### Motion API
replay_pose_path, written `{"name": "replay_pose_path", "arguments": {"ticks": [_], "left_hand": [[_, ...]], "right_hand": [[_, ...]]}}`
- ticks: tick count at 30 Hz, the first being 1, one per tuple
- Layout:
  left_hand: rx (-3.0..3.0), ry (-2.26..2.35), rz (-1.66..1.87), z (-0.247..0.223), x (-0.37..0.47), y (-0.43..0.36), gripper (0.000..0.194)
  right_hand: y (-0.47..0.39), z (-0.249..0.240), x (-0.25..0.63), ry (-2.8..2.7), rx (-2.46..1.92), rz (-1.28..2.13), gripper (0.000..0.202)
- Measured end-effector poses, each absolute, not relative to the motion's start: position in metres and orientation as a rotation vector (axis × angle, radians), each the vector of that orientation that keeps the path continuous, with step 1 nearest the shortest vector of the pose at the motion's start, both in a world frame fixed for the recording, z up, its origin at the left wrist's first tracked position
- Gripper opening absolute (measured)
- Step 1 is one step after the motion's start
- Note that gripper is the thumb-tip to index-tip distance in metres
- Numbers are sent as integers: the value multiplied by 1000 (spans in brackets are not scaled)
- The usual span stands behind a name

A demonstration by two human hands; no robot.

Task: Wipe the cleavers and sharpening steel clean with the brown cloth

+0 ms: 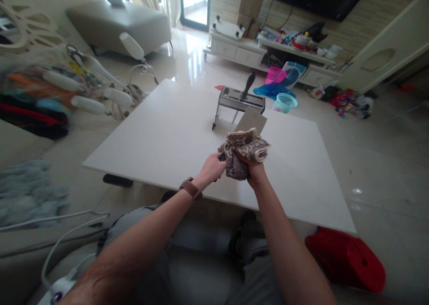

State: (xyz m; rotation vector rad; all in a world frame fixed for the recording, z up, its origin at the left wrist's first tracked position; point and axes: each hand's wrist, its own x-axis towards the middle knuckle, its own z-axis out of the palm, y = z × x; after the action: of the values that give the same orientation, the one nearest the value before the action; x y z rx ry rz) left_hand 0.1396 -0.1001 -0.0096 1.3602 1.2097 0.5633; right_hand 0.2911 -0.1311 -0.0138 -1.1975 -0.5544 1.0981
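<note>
My left hand (214,166) is closed around a dark handle that shows only in part, over the near side of the white table. Beyond the towel, a broad grey blade (252,121) like a cleaver's sticks out. My right hand (256,171) holds a brown and cream patterned towel (237,167), bunched and folded around the blade's lower part. The towel hides where blade and handle meet. Just past the blade stands a knife block (241,98) with clear sides, and a black-handled tool (248,84) upright in its top.
The white table (147,139) spreads out before me. A red bag or stool (345,260) is by its near right corner. Beyond are a turquoise basket (284,103), a pink basket (275,75) and a cluttered TV cabinet (231,50). A white-shaded lamp (117,96) stands left.
</note>
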Motion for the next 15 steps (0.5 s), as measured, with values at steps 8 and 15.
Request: {"name": "replay_pose_path", "arguments": {"ticks": [8, 15], "left_hand": [[1346, 1206, 566, -10, 140, -101, 8], [1343, 1208, 566, -11, 139, -101, 7]], "right_hand": [[-131, -14, 291, -536, -1200, 1111, 73], [-132, -14, 292, -562, -1214, 1090, 72]]}}
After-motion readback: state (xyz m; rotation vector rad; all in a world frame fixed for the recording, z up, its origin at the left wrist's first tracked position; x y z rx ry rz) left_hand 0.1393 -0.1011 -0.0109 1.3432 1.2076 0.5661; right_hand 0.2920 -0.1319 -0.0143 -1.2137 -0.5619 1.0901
